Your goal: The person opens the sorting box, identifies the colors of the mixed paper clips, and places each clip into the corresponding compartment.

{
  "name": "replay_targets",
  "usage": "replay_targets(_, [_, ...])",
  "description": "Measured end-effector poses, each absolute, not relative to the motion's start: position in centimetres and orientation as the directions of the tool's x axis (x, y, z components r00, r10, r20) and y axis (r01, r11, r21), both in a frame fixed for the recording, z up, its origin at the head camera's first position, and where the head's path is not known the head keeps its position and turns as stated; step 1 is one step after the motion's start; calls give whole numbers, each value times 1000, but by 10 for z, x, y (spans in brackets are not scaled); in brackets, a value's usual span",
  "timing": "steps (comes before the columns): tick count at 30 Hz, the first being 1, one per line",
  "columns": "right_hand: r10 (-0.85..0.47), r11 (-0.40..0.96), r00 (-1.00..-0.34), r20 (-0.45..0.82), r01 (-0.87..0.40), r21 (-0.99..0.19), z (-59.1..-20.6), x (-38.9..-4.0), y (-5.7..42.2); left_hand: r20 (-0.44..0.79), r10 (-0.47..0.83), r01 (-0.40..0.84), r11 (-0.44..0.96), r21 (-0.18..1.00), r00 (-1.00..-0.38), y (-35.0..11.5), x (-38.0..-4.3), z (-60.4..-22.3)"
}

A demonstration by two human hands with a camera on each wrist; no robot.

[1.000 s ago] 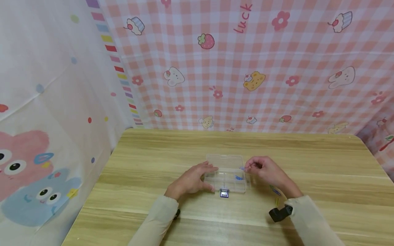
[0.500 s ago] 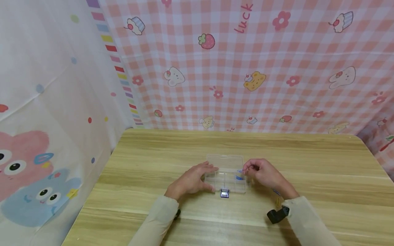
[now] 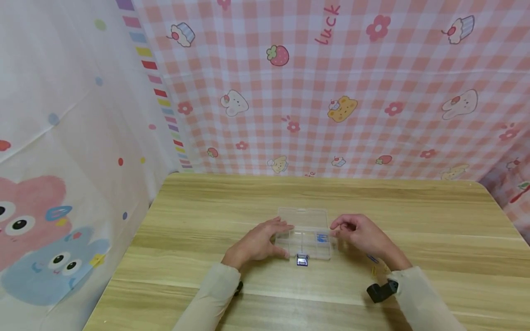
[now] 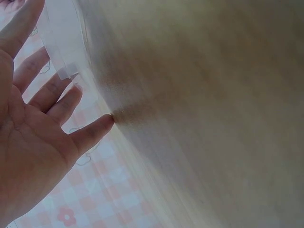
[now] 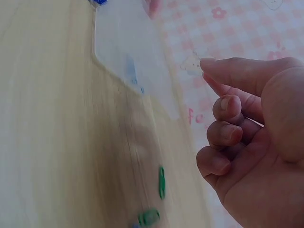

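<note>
A clear plastic compartment box (image 3: 309,250) lies on the table with its lid (image 3: 303,218) folded back. Several blue paper clips (image 3: 321,237) are in its right back compartment. My left hand (image 3: 258,240) rests at the box's left side, thumb near the front corner and fingers spread along the edge; the left wrist view shows them nearly straight. My right hand (image 3: 360,233) hovers just right of the box. In the right wrist view nothing shows between its thumb and forefinger, whose tips come together, and the other fingers curl loosely.
A small blue-and-silver piece (image 3: 302,260) sits at the box's front edge. Loose paper clips lie under and near my right wrist: a blue one (image 3: 372,258), a yellow one (image 3: 374,271), and green ones (image 5: 162,182). A checked cloth (image 3: 310,138) hangs behind the table.
My right hand moved left to the box, let go of a blue paper clip into the right back compartment, and drew back slightly right. The left hand has stayed in place.
</note>
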State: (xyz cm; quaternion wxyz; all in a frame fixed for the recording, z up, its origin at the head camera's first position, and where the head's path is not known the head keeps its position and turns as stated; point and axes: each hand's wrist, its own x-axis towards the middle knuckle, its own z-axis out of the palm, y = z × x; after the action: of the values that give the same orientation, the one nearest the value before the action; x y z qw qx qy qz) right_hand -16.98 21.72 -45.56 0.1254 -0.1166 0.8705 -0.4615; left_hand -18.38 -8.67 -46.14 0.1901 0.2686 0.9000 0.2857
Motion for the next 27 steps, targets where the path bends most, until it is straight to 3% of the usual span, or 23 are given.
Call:
replay_targets(15, [-307,558,-947,-93,-100,-824,-456,-141,284,-173,602,393,686,612,-779,-87,-183,-462])
replay_targets(27, [-291,575,-953,-88,-101,-812,-476,-128,308,-163,617,414,678,608,-770,-86,-183,-461])
